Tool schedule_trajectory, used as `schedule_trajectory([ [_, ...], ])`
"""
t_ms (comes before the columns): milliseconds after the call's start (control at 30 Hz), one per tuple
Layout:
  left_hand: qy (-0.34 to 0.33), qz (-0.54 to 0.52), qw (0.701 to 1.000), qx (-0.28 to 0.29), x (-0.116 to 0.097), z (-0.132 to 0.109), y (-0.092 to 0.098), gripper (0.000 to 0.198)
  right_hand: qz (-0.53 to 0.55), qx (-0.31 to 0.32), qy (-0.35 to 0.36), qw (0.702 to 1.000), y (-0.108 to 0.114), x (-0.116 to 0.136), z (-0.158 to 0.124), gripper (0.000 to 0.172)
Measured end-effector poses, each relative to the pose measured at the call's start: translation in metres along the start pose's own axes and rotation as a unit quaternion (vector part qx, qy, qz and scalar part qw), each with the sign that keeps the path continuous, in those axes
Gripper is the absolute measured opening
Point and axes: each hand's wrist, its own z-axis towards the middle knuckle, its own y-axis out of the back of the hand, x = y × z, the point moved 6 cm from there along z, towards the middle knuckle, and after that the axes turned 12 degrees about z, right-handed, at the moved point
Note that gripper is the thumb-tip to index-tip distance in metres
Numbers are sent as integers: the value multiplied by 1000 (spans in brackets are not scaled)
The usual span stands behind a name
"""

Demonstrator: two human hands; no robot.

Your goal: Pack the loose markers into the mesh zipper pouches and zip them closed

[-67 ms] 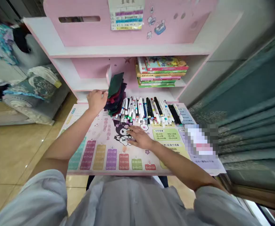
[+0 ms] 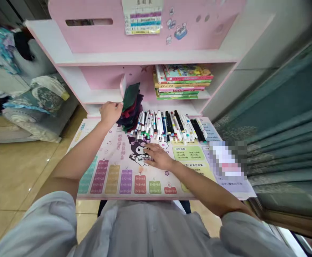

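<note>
Nearly unchanged from the earlier frame: the left hand [image 2: 111, 113] is hovering beside a stack of dark green and maroon folded cloths [image 2: 129, 107], and the right hand [image 2: 158, 157] is resting on a pink printed desk mat [image 2: 113, 178].

Right fingers are lying spread and empty; left fingers are curling, their grip hidden. A pixelated patch [image 2: 226, 160] is obscuring a paper sheet.

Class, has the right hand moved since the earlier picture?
No: the right hand still rests at the same spot by the cartoon figure printed on the desk mat.
</note>
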Motion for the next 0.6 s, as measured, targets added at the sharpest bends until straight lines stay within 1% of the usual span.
schedule_trajectory([
  [100, 21, -15, 998, 56, -6, 15, -11, 59, -1, -4, 0, 1000, 0, -1, 0, 59],
  [167, 33, -27, 996, 74, -9, 20, -16, 61, -2, -7, -1, 1000, 0, -1, -1, 59],
  [300, 58, -50, 994, 80, -11, 23, -21, 57, -5, -5, 1, 1000, 2, 1, -1, 59],
  [433, 70, -62, 993, 69, -12, 24, -23, 52, -9, -10, 4, 1000, 3, 3, -1, 58],
  [600, 74, -88, 990, 78, -14, 27, -29, 37, -8, -6, 2, 1000, 4, 5, -1, 57],
])
